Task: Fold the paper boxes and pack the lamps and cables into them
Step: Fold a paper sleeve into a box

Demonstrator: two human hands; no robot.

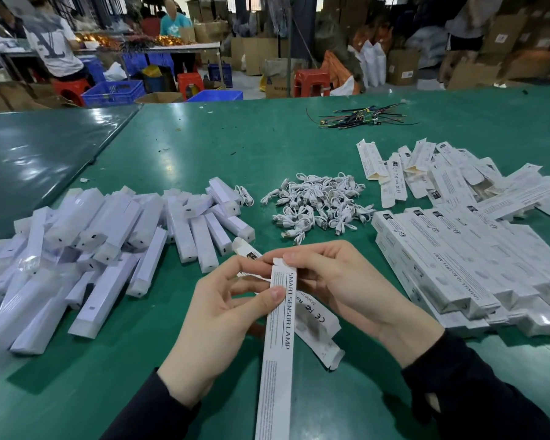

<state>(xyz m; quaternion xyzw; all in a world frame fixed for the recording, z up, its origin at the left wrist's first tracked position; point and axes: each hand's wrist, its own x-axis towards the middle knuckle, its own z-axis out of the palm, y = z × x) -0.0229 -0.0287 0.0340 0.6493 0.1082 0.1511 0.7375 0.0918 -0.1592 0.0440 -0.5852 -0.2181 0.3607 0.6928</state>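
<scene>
On the green table (204, 147), lamps (92, 249) by my left edge and cables (318, 204) mid-table for easy reach, my left hand (223, 325) and right hand (346, 287) pinch a box (281, 328) by its far end, probably to fold the flap.

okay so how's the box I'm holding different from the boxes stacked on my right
The box in your hands is a single one, lifted off the table, gripped by your left hand and right hand; the stacked boxes lie on the green table in rows. Yours points toward you; the stack runs diagonally. Both are long, white and printed with dark text.
</scene>
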